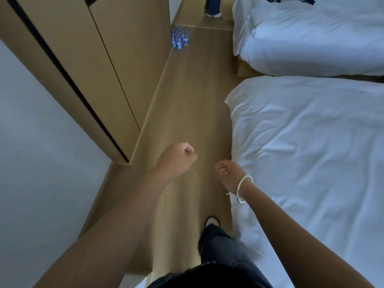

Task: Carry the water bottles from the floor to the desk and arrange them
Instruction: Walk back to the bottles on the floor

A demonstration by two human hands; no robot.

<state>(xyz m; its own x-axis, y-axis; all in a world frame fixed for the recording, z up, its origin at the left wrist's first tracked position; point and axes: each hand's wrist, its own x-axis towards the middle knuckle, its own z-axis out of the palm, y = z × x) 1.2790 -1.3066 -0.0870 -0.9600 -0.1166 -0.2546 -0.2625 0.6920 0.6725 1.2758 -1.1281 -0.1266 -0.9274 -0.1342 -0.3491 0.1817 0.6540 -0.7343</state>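
Note:
Several clear water bottles (179, 38) with blue labels stand in a cluster on the wooden floor far ahead, against the foot of the wooden wardrobe. My left hand (177, 157) is held out in front of me as a closed fist, holding nothing. My right hand (227, 173), with a silver bangle on the wrist, has its fingers curled in loosely and is also empty. Both hands are far short of the bottles. No desk is in view.
A wooden wardrobe (116, 65) lines the left side of the aisle. Two beds with white duvets (311, 142) fill the right side. Another person's legs (213, 7) stand at the far end. My own leg and shoe (212, 222) are below.

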